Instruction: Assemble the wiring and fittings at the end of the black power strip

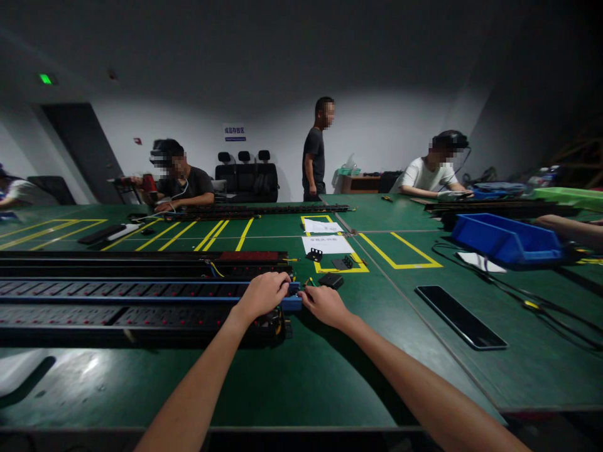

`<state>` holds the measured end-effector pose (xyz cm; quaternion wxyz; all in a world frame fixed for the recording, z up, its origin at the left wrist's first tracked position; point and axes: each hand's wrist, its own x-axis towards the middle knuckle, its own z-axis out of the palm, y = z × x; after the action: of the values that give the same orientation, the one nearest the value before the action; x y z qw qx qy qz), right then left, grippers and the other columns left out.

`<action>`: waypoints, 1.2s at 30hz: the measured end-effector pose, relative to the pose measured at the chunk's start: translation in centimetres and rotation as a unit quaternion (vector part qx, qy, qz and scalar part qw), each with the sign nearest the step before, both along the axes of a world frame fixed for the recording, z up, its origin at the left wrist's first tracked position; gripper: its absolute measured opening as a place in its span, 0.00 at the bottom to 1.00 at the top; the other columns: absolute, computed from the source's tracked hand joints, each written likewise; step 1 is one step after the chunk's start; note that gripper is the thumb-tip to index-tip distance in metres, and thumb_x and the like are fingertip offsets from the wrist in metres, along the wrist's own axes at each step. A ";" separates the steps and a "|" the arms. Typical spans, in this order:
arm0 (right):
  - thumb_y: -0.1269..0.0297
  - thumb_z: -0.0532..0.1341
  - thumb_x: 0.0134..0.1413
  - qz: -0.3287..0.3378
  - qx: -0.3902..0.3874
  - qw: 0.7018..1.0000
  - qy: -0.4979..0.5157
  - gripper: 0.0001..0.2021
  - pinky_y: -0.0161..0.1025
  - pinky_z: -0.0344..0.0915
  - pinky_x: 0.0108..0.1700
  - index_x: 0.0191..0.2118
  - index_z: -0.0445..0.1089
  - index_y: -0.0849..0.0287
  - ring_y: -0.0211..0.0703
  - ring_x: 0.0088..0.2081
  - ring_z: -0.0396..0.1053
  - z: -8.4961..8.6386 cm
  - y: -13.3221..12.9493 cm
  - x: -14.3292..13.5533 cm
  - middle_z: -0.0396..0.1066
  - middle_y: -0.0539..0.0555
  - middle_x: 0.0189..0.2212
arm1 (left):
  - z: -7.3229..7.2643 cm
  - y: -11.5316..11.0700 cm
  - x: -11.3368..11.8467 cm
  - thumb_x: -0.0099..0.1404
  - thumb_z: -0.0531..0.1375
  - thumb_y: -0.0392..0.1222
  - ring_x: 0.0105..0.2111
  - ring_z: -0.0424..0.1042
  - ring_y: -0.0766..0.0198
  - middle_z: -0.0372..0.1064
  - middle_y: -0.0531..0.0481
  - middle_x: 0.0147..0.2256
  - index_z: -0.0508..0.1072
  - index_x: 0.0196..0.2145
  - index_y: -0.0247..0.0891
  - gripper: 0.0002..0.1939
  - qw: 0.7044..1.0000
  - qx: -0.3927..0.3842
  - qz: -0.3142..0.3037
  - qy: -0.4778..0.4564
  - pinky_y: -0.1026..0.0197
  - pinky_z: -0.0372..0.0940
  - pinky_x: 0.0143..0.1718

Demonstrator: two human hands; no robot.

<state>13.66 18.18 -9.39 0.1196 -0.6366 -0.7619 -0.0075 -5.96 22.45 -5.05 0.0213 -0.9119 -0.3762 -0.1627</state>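
Observation:
Long black strips with rows of sockets and a blue-edged rail [188,300] lie across the left half of the green table [264,389]. My left hand [264,294] is closed over the right end of the blue-edged rail, its fingers curled round it. Just to the right, my right hand [325,304] is at the tip of that rail, thumb and fingers pinched together; what is between them is too small to name. Dark wires [271,323] bunch below my left hand at the strips' end. A small black block [331,280] lies beyond my right hand.
A phone [461,317], black cables [513,298] and a blue bin [506,238] are on the right. Paper sheets [327,245] and black brackets [343,262] lie ahead. Several people are around the table; one holds a red tool [149,183]. A person's forearm [572,230] reaches in at right.

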 end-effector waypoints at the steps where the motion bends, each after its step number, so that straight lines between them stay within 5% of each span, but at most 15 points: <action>1: 0.54 0.48 0.69 0.000 -0.001 1.000 0.000 0.20 0.35 0.57 0.32 0.36 0.74 0.57 0.46 0.35 0.76 0.0 0.0 0.0 0.78 0.58 0.33 | 0.0 0.0 0.0 0.72 0.50 0.40 0.43 0.74 0.57 0.76 0.47 0.41 0.72 0.45 0.40 0.12 1.000 -0.001 0.000 0.000 0.57 0.66 0.44; 36: 0.55 0.48 0.70 0.010 0.007 1.000 -0.005 0.20 0.35 0.58 0.35 0.39 0.74 0.59 0.46 0.36 0.76 -0.2 0.0 0.2 0.78 0.59 0.35 | 0.0 0.0 0.0 0.71 0.50 0.40 0.42 0.74 0.57 0.76 0.47 0.40 0.73 0.44 0.41 0.13 1.000 0.002 0.006 -0.001 0.58 0.67 0.44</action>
<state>13.82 18.18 -9.57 0.1204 -0.6279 -0.7688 -0.0148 -5.99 22.45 -5.07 0.0236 -0.9094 -0.3812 -0.1644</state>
